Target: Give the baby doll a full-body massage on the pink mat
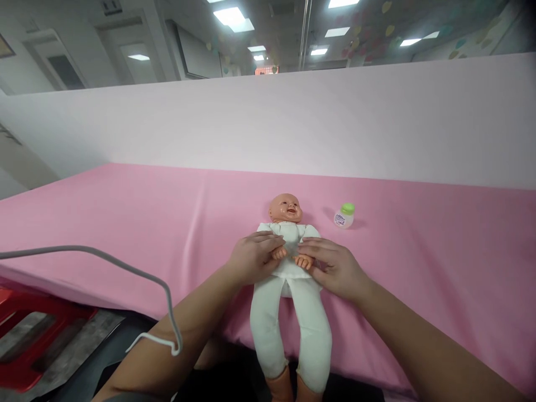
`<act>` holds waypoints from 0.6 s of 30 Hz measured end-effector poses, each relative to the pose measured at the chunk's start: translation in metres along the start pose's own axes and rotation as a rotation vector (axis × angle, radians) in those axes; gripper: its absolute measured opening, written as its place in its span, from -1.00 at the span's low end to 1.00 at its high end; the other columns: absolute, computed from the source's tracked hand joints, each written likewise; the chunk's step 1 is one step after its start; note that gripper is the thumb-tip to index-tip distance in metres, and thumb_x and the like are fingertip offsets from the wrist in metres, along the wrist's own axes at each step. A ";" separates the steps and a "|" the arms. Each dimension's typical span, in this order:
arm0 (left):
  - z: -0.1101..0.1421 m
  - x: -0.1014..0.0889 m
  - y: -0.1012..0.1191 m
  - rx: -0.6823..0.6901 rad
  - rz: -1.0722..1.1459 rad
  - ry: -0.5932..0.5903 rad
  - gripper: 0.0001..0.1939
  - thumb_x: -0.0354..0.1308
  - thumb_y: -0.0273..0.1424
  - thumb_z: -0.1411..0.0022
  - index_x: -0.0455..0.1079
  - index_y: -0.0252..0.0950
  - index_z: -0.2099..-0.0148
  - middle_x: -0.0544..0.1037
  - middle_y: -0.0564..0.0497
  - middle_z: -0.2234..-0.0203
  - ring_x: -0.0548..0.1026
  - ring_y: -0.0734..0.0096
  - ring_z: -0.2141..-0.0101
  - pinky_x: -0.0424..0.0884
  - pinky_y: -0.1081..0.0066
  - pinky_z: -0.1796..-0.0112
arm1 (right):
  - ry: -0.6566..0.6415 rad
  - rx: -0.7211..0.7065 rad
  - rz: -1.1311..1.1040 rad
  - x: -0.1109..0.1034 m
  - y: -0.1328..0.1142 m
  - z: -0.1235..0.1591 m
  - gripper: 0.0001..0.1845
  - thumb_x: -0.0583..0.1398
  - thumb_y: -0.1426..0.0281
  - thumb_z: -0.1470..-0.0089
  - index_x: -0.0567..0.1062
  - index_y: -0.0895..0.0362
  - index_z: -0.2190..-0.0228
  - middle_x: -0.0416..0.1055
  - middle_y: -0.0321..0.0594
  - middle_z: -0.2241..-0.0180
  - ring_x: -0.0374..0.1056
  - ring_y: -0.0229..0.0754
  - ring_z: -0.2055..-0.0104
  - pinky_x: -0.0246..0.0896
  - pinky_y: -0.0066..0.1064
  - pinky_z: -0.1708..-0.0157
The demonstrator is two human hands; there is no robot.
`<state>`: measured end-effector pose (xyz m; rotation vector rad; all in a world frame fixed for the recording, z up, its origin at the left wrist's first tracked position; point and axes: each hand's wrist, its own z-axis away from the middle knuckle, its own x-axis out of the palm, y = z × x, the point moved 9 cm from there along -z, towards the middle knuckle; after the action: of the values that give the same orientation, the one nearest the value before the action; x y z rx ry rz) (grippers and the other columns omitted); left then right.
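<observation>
Doll in a white top and trousers lies face up on a pink-covered worktop, its legs stretched over the near edge toward a seated person. The left hand and right hand each grip one of its forearms, fingers curled over the sleeves, bringing the small fists near each other across its belly. Beside its head stands a clear jar with a green lid; a white partition rises behind.
</observation>
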<state>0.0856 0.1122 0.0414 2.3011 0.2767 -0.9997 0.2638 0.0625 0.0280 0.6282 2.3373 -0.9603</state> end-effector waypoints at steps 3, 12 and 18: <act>-0.001 0.006 0.005 0.037 -0.041 -0.048 -0.70 0.26 -0.32 -0.31 0.61 -0.04 -0.08 0.70 0.00 0.00 0.63 0.08 -0.08 0.44 0.07 -0.24 | -0.081 -0.090 0.082 0.010 -0.011 -0.001 -0.46 0.25 0.53 -0.16 0.63 -0.19 -0.09 0.62 -0.33 -0.08 0.46 0.05 -0.24 0.41 0.08 -0.24; 0.004 -0.008 -0.027 -0.175 0.125 0.130 -0.72 0.28 -0.25 -0.33 0.61 -0.10 -0.06 0.71 -0.05 0.08 0.66 0.08 0.05 0.54 0.12 -0.07 | 0.028 0.096 -0.030 -0.006 0.009 0.001 -0.62 0.27 0.39 -0.22 0.64 -0.14 -0.04 0.63 -0.28 -0.04 0.53 0.05 -0.14 0.45 0.03 -0.19; 0.020 -0.039 -0.103 -0.571 0.587 0.547 -0.74 0.27 -0.15 -0.36 0.54 -0.20 0.05 0.63 -0.09 0.06 0.60 0.17 0.05 0.61 0.19 0.04 | 0.526 0.612 -0.302 -0.063 0.079 0.026 -0.64 0.38 0.14 -0.16 0.63 -0.01 0.04 0.62 -0.19 0.00 0.53 0.04 -0.08 0.45 -0.01 -0.19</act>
<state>0.0047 0.1832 0.0126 1.8907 0.0711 0.0231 0.3661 0.0801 0.0127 0.8536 2.6295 -1.8797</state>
